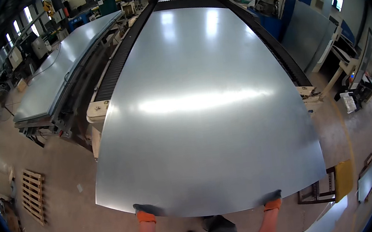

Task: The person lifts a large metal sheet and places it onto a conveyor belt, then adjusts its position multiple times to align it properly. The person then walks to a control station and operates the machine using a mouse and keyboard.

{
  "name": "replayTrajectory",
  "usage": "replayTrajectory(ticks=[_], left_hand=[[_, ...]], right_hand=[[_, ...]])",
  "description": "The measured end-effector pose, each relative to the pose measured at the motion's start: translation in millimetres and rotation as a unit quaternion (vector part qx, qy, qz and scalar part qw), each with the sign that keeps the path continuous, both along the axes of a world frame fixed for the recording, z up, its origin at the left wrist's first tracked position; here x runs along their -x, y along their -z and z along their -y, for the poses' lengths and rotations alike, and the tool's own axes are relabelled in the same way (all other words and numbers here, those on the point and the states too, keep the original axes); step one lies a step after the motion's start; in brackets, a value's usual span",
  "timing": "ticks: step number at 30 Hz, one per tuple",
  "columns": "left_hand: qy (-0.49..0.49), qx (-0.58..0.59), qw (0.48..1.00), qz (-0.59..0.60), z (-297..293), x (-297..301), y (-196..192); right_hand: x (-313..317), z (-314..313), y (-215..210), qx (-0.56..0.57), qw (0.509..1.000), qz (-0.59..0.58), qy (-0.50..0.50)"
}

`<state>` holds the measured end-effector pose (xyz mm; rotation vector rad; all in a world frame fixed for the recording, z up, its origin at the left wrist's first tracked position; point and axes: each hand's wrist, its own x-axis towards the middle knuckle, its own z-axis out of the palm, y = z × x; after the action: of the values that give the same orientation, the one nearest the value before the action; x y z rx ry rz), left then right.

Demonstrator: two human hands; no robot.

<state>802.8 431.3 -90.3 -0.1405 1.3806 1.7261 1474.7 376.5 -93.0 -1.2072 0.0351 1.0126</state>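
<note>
A large, shiny grey metal sheet stretches away from me, its far part lying on a long machine bed and its near part reaching out past the bed's end. My left hand, in a dark glove with an orange cuff, grips the sheet's near edge left of centre. Gloved the same way, my right hand holds that edge right of centre. Both hands are closed on the edge, though the fingers are partly hidden. Dark reflections of the gloves show on the sheet's surface.
On the left, a stack of metal sheets rests on a rack. A wooden pallet stands farther down that side. To the right are a yellow-seated chair, a monitor and blue machinery. The bed's dark slatted side flanks the sheet.
</note>
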Motion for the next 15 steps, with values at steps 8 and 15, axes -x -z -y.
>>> replayTrajectory(ticks=[8, 15], left_hand=[[-0.017, -0.016, 0.977, 0.212, -15, -17, -45], [0.103, -0.078, 0.986, -0.107, 13, -53, -355]], right_hand=[[0, -2, -59, -0.067, 0.995, -0.054, 0.046], [49, -34, -313, -0.059, 0.988, 0.079, 0.119]])
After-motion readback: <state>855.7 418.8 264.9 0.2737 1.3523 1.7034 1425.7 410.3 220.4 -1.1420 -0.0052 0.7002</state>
